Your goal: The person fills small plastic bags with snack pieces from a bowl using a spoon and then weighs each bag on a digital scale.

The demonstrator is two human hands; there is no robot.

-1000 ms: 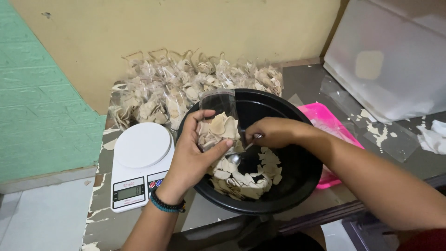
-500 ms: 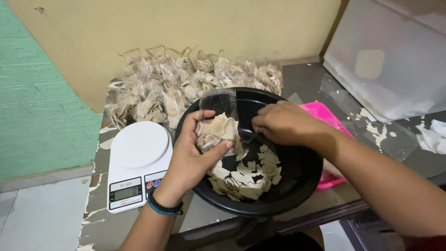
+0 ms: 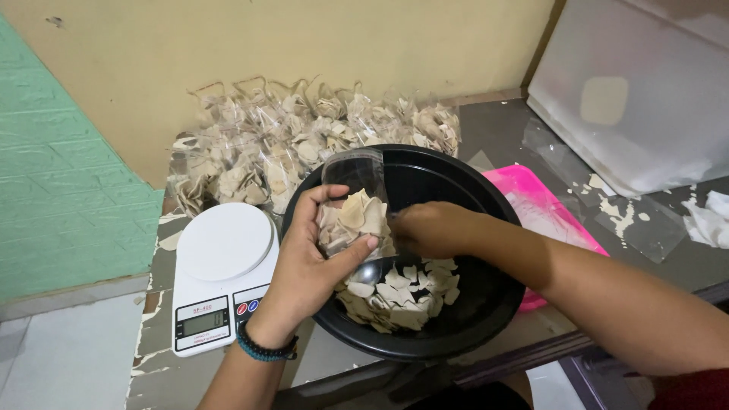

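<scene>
My left hand (image 3: 311,262) grips a small clear plastic bag (image 3: 353,201) partly filled with pale beige chips, held upright over the left side of a black round bowl (image 3: 456,178). My right hand (image 3: 433,228) is beside the bag's mouth with fingers bunched; what it holds is hidden. A metal spoon (image 3: 370,271) lies in the bowl under the bag. Loose chips (image 3: 402,292) cover the bowl's near floor.
A white digital kitchen scale (image 3: 220,262) stands left of the bowl. Several filled, tied clear bags (image 3: 296,148) are piled against the yellow wall behind. A pink tray (image 3: 543,205) lies right of the bowl, with clear plastic sheets (image 3: 638,220) and a white cloth (image 3: 710,216) farther right.
My right hand rose out of the bowl, swung right, then came back to the bag's mouth. The left hand kept the bag almost still.
</scene>
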